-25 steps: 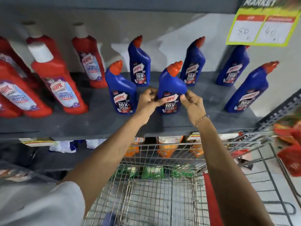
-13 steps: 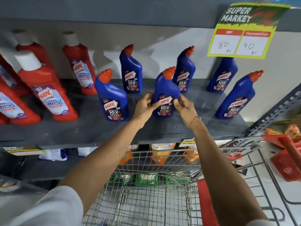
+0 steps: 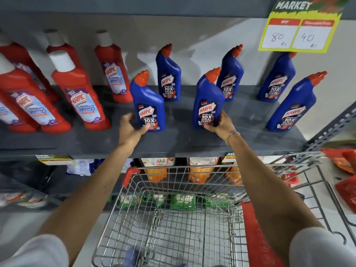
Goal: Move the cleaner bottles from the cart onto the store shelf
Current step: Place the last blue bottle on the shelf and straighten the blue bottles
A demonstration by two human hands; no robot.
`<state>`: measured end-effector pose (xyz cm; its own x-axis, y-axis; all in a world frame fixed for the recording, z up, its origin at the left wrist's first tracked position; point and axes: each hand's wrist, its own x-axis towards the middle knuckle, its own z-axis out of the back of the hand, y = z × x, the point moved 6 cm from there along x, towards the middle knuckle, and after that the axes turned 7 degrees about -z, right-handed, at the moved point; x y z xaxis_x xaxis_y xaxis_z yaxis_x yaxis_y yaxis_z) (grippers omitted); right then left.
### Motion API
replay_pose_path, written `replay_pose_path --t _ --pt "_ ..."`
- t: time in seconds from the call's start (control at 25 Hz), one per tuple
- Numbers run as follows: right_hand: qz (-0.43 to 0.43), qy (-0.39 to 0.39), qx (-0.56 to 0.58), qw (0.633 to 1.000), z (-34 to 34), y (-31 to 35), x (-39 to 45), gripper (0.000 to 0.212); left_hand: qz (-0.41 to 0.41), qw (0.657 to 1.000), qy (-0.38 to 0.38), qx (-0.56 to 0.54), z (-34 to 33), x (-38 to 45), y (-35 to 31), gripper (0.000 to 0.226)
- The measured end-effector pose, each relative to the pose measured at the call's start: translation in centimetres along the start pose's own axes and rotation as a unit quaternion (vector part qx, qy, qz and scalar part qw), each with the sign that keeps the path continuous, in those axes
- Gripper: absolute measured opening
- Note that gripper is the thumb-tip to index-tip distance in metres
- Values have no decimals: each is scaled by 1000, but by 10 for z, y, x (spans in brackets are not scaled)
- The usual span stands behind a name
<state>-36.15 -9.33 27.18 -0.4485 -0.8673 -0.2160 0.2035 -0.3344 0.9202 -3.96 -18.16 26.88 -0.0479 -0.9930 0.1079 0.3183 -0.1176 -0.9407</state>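
The left hand (image 3: 133,130), having left the central blue plastic cleaner bottle (image 3: 209,101) on the grey store shelf (image 3: 183,141), now cups its neighbour (image 3: 148,105) while the right hand (image 3: 219,123) stays clasped, suggesting final alignment.

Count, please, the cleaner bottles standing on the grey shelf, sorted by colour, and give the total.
Blue bottles with orange caps: 6
Red bottles with white caps: at least 5; more may be cut off at the left edge
Total: at least 11
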Motion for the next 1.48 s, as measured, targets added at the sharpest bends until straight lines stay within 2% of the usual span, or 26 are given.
replay_pose_path --t 0.08,0.12,0.32,0.56,0.96,1.48 --pt "-3 -19 7 1000 0 1 -4 68 -33 996 66 59 -11 3 -10 63" --pt "-5 -25 10 1000 0 2 -5 66 -42 993 73 78 -13 4 -12 62" --pt "7 -40 -53 998 3 6 2 60 -46 992 64 102 -13 10 -14 55" --pt "0 -42 -74 996 21 8 1 56 -34 994 59 87 -20 8 -17 56" --pt "-15 -50 -68 996 78 -15 8 51 -42 992 101 65 -72 1 -36 57" --pt "-8 -33 -42 999 88 -14 3 56 -42 991 112 53 -79 -5 -38 58"
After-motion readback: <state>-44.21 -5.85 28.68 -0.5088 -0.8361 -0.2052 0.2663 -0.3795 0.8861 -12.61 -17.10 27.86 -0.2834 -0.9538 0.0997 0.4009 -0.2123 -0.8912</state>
